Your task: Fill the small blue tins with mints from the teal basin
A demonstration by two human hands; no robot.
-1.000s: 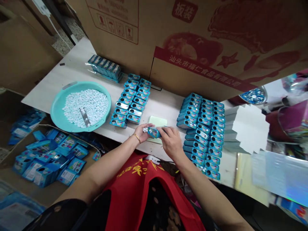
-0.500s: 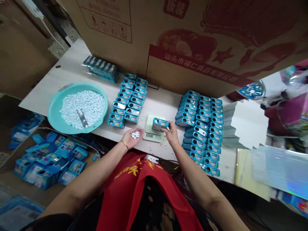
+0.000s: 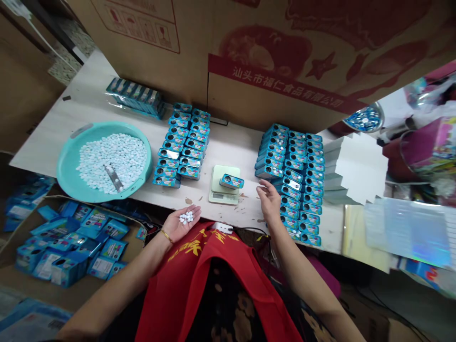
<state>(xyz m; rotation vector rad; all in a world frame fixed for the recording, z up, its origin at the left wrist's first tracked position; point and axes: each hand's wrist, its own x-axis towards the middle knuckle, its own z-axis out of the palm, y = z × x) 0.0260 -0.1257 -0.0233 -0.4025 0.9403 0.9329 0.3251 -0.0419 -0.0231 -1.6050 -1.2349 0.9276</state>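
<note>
My left hand point(image 3: 179, 226), palm up in front of the table edge, carries a small heap of white candies point(image 3: 185, 217) with its fingers stretched out. A blue tin point(image 3: 231, 181) with a dark opening in its top rests on the small pale kitchen scale point(image 3: 225, 171), and no hand touches it. To the right of the scale, my right hand point(image 3: 270, 199) holds nothing, its fingers loosely bent and apart. Close by that hand are rows of blue tins point(image 3: 292, 184), some with white candies on top.
Left on the table are a turquoise basin point(image 3: 63, 175) of white candies with a metal scoop point(image 3: 113, 177), and more tin rows point(image 3: 180, 142). A big carton point(image 3: 149, 61) walls the back. Grey-white card trays point(image 3: 359, 168) stand right; a box of blue packs point(image 3: 90, 242) sits below left.
My right hand has let go of the tin on the scale and moved right, away from it. My left hand has drawn back from the scale with the candies still in its palm.
</note>
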